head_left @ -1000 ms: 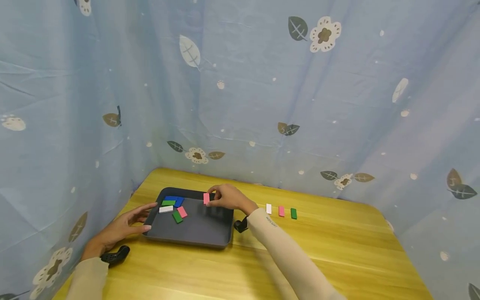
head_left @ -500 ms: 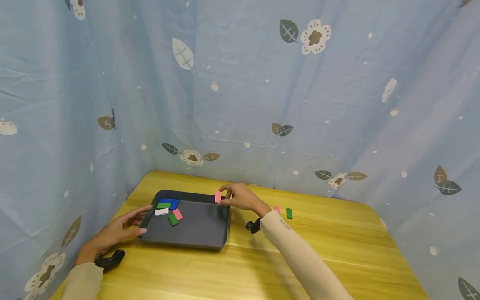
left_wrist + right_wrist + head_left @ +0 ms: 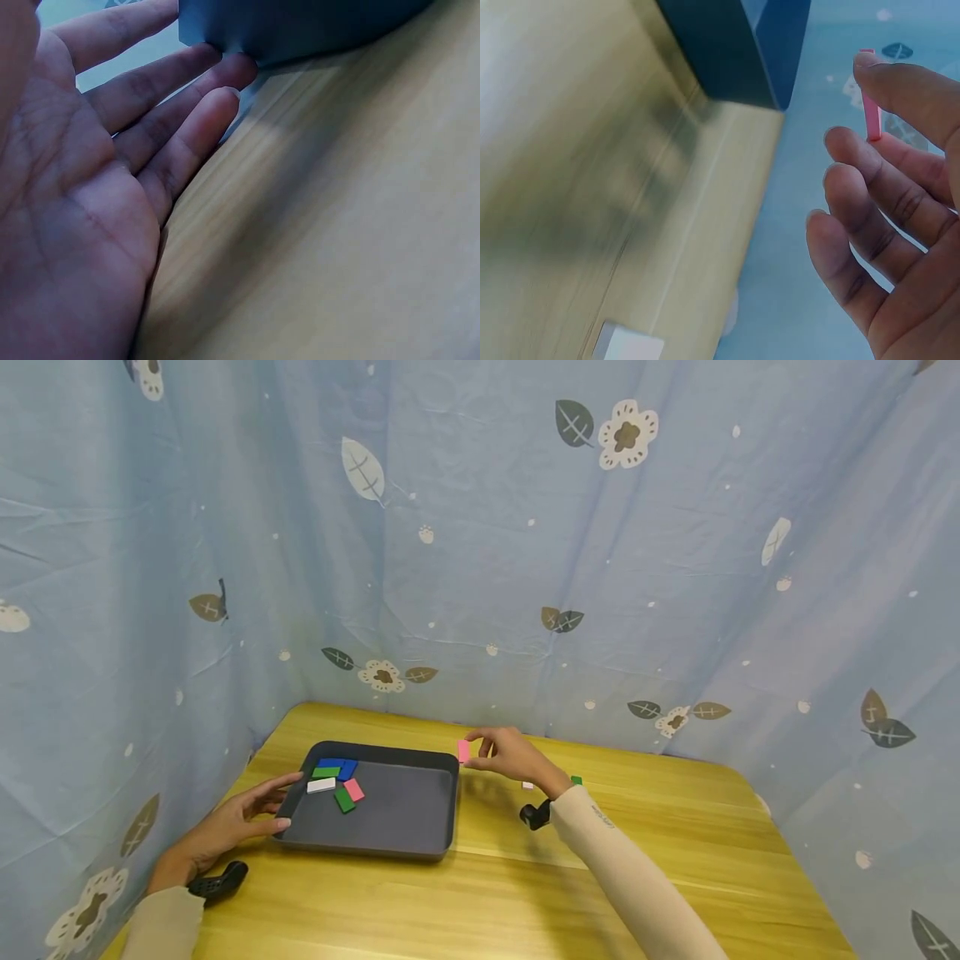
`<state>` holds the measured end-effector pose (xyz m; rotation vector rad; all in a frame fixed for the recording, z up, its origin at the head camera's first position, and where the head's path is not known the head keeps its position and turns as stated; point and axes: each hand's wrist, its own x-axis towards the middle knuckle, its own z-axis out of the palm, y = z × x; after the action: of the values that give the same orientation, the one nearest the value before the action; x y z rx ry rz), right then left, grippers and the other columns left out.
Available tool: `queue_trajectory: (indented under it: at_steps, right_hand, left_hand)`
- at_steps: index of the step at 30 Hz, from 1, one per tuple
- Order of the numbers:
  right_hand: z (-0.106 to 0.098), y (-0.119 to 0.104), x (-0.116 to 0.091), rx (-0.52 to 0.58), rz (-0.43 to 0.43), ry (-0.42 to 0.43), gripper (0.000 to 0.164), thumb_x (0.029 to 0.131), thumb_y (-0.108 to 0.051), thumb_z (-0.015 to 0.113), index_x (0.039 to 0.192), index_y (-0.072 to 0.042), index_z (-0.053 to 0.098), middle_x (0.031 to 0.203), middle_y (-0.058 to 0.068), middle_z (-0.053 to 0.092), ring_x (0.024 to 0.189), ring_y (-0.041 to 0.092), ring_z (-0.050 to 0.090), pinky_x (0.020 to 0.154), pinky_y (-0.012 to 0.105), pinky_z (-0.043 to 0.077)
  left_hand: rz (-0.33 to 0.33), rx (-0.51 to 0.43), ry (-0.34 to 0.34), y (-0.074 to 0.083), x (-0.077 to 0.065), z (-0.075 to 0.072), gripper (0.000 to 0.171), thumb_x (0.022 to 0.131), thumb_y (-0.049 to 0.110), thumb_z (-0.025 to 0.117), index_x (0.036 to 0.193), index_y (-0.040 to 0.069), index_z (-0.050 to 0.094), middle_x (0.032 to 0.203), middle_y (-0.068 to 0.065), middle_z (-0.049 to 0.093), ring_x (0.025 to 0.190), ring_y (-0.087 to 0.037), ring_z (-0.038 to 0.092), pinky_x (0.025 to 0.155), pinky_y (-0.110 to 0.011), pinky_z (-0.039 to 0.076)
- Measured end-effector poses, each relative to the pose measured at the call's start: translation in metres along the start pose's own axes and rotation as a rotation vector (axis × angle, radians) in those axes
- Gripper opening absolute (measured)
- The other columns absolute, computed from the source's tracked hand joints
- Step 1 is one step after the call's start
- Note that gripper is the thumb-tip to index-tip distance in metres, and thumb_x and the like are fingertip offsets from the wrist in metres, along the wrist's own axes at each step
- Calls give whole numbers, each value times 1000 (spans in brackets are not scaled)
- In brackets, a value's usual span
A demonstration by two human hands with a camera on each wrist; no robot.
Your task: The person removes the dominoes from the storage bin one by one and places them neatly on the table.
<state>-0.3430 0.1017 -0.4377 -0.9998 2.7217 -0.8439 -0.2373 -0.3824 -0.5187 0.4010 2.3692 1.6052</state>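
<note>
head: r fingers [image 3: 483, 764] pinch 1 pink blk [image 3: 463, 751]; l fingers [image 3: 277, 782] spread at 1 tray [image 3: 405, 810] w/ 6 blks [image 3: 322, 785]

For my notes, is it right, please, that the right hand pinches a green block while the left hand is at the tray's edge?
The block in the right hand is pink, not green, as the head view shows; the left hand is at the edge of the tray.

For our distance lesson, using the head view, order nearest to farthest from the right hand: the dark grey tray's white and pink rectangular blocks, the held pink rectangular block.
1. Held pink block, in the right hand.
2. Other pink block, in the tray, to the left.
3. White block, farther left.
</note>
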Motion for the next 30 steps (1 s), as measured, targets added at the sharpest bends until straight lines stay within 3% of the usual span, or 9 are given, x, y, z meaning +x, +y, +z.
queue_trajectory:
  at_steps: [8, 19, 30]
  right_hand:
    - [-11, 19, -19, 1, 40, 14, 46, 97, -33, 74, 138, -14, 65, 88, -6, 66, 71, 12, 62, 69, 32, 53]
    - [-29, 44, -53, 26, 91, 38, 46, 98, -34, 74, 138, -15, 64, 88, -6, 65, 67, 12, 61, 65, 32, 52]
    - [-38, 68, -85, 59, 137, 77, 46, 96, -29, 76, 138, -14, 64, 86, -4, 66, 61, 13, 58, 59, 30, 50]
  left_hand:
    - [-16, 0, -2, 3, -1, 0, 69, 102, 15, 65, 163, 16, 32, 159, -24, 31, 127, -41, 43, 92, -48, 47]
    - [-23, -16, -4, 3, 1, 0, 69, 102, 15, 66, 163, 19, 33, 160, -21, 30, 123, -29, 47, 89, -38, 52]
    - [-16, -1, 0, 4, 2, 0, 69, 102, 14, 65, 163, 16, 32, 159, -23, 31, 125, -35, 44, 92, -48, 47]
